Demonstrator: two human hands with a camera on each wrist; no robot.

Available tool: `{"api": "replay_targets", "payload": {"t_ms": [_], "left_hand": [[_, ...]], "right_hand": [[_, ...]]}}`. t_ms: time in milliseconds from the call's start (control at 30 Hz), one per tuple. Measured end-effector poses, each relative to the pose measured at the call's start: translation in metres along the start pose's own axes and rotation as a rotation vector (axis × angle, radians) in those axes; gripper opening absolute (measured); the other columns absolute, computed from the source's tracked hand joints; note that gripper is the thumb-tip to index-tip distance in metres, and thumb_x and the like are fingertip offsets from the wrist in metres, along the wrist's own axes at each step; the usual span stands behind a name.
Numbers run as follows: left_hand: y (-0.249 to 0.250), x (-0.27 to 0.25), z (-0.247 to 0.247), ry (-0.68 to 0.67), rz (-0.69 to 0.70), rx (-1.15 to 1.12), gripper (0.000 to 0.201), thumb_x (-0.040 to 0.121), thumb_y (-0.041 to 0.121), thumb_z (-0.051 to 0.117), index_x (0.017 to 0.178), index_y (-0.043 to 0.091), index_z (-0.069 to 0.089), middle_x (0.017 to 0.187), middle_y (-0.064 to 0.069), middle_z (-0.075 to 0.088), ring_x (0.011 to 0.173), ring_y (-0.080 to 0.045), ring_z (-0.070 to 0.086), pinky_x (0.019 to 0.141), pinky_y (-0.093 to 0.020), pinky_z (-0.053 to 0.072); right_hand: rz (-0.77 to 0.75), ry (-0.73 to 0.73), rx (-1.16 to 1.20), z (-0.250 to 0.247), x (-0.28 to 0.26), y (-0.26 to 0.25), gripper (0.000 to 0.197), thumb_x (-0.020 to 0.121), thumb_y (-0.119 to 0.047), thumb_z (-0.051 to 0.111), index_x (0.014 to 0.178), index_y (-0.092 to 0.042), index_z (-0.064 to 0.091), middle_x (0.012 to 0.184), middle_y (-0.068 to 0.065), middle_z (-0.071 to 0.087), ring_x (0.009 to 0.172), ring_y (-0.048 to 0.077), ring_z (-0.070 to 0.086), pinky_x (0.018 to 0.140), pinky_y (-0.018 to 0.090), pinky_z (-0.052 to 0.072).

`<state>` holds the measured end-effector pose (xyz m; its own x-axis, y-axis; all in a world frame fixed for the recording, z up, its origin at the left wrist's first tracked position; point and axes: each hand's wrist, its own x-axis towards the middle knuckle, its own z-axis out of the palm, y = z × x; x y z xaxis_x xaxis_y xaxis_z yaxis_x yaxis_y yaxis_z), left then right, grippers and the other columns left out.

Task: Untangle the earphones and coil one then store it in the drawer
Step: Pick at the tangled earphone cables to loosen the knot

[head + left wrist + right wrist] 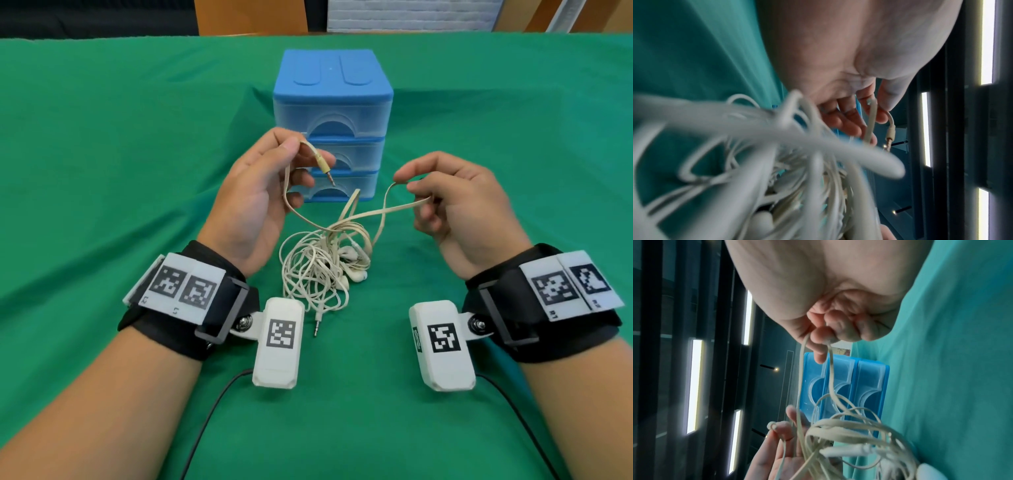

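A tangle of white and beige earphone cords lies on the green cloth between my wrists, blurred in the left wrist view and the right wrist view. My left hand pinches the flat beige cord just behind its jack plug, which hangs down. My right hand pinches a loop of the same beige cord between thumb and forefinger, lifted above the tangle. A second jack plug lies on the cloth.
A small blue three-drawer unit stands just behind my hands, all drawers shut. Green cloth covers the table on both sides. Black cables run from the wrist cameras toward me.
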<state>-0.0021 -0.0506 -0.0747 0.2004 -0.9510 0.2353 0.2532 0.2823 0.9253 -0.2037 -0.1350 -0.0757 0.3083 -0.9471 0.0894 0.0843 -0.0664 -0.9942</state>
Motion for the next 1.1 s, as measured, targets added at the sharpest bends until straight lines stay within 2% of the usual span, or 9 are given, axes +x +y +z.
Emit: {"api": "replay_targets", "payload": {"t_ms": [100,233,400,500,567,733,900,967,1100], "left_hand": [[0.001,0.001,-0.003,0.012,0.013,0.025,0.021,0.102,0.019,0.046,0.085,0.024,0.056,0.086,0.002,0.057,0.061,-0.010,0.034,0.057,-0.028,0.017],[0.004,0.001,-0.006,0.014,0.013,-0.005,0.023,0.104,0.017,0.044,0.087,0.020,0.059,0.078,0.001,0.050,0.045,-0.007,0.026,0.042,-0.017,0.020],[0.009,-0.002,-0.008,-0.064,-0.019,-0.039,0.034,0.103,0.023,0.039,0.085,0.017,0.068,0.070,-0.005,0.060,0.043,-0.011,0.046,0.042,-0.018,0.032],[0.011,-0.004,-0.007,-0.175,-0.087,0.027,0.050,0.100,0.031,0.035,0.079,0.013,0.077,0.068,-0.009,0.069,0.047,-0.015,0.058,0.045,-0.022,0.038],[0.010,-0.005,-0.006,-0.207,-0.111,0.141,0.051,0.099,0.032,0.038,0.076,0.009,0.078,0.063,-0.011,0.070,0.044,-0.015,0.059,0.042,-0.022,0.038],[0.005,-0.007,-0.005,-0.240,-0.098,0.371,0.034,0.093,0.026,0.057,0.074,0.005,0.076,0.057,-0.010,0.067,0.040,-0.014,0.056,0.039,-0.019,0.037],[0.004,-0.006,-0.006,-0.264,-0.089,0.412,0.030,0.091,0.024,0.061,0.073,0.002,0.072,0.057,-0.007,0.067,0.041,-0.014,0.057,0.041,-0.019,0.040],[0.004,-0.006,-0.007,-0.266,-0.083,0.417,0.028,0.091,0.022,0.062,0.072,0.005,0.073,0.057,-0.007,0.067,0.043,-0.013,0.056,0.042,-0.018,0.040],[0.002,-0.006,-0.008,-0.323,-0.051,0.453,0.017,0.087,0.017,0.071,0.073,0.008,0.075,0.061,-0.004,0.069,0.051,-0.012,0.058,0.048,-0.019,0.044]], "right_hand": [[-0.021,0.038,-0.004,-0.004,0.001,-0.002,0.027,0.086,0.010,0.047,0.074,-0.007,0.064,0.052,-0.005,0.050,0.040,0.008,0.030,0.050,0.027,0.014],[-0.018,0.076,0.044,-0.006,0.002,-0.003,0.027,0.086,0.009,0.048,0.074,-0.006,0.066,0.045,-0.006,0.043,0.040,0.008,0.032,0.048,0.025,0.017],[-0.044,-0.043,0.185,-0.005,-0.001,-0.004,0.026,0.092,-0.004,0.057,0.074,-0.012,0.073,0.063,0.007,0.057,0.049,0.011,0.047,0.048,0.018,0.038],[-0.060,-0.086,0.164,-0.004,-0.001,-0.005,0.025,0.081,-0.008,0.060,0.059,-0.014,0.070,0.070,0.015,0.055,0.046,0.010,0.044,0.045,0.021,0.029],[-0.065,-0.108,0.106,-0.005,-0.001,-0.004,0.023,0.072,-0.006,0.054,0.053,-0.013,0.066,0.063,0.011,0.057,0.046,0.011,0.034,0.048,0.025,0.019],[-0.141,-0.167,-0.174,-0.007,-0.001,0.001,0.023,0.063,-0.010,0.049,0.047,-0.008,0.065,0.055,0.000,0.057,0.067,0.017,0.041,0.059,0.029,0.028],[-0.093,-0.276,-0.252,-0.004,-0.002,0.000,0.022,0.078,-0.020,0.057,0.063,-0.010,0.070,0.067,0.023,0.057,0.063,0.014,0.050,0.057,0.025,0.034],[-0.014,-0.354,-0.295,0.000,-0.004,0.002,0.022,0.084,-0.028,0.064,0.071,-0.012,0.072,0.062,0.011,0.057,0.056,0.014,0.050,0.053,0.024,0.034],[0.077,-0.460,-0.391,0.008,-0.009,0.005,0.031,0.094,-0.031,0.066,0.068,-0.014,0.068,0.055,-0.004,0.052,0.049,0.015,0.042,0.047,0.023,0.027]]}}
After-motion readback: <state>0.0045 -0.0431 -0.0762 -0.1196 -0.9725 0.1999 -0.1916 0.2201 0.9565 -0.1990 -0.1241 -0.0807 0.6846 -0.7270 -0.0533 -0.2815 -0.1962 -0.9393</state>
